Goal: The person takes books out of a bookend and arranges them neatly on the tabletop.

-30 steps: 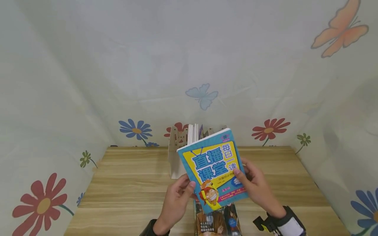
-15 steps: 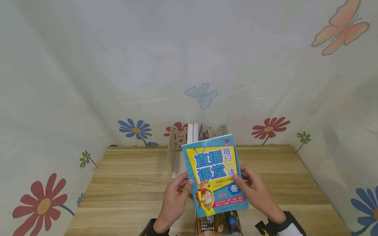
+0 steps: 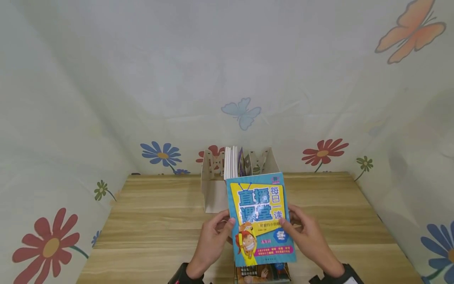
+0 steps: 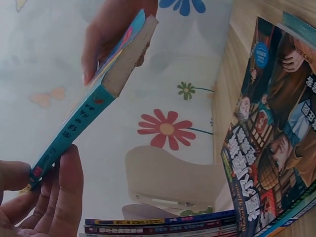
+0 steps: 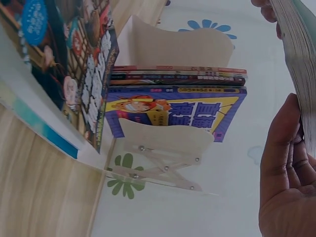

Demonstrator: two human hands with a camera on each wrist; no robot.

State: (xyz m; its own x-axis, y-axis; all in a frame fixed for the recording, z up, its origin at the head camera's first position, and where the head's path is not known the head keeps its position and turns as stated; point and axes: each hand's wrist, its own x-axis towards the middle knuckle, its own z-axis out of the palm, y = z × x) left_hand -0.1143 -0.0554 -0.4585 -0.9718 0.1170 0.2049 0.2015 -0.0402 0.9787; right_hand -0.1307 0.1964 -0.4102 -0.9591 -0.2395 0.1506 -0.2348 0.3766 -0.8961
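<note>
Pale walls [image 3: 177, 75] printed with flowers [image 3: 162, 154] and butterflies [image 3: 242, 113] surround a wood-grain table [image 3: 159, 225]. Left hand [image 3: 211, 240] pinches a blue book [image 3: 261, 232] at its spine side; right hand [image 3: 310, 238] pinches its page-edge side. Both grips are closed, thumbs in front, fingers behind. The blue book is raised above a stack of books [image 3: 262, 273]. Beyond it, a white rack [image 3: 214, 199] holds upright books [image 3: 230, 163].

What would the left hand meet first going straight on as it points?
Beyond the book it holds, the left hand would probably meet the rack first; height and depth are unclear from the head view.
</note>
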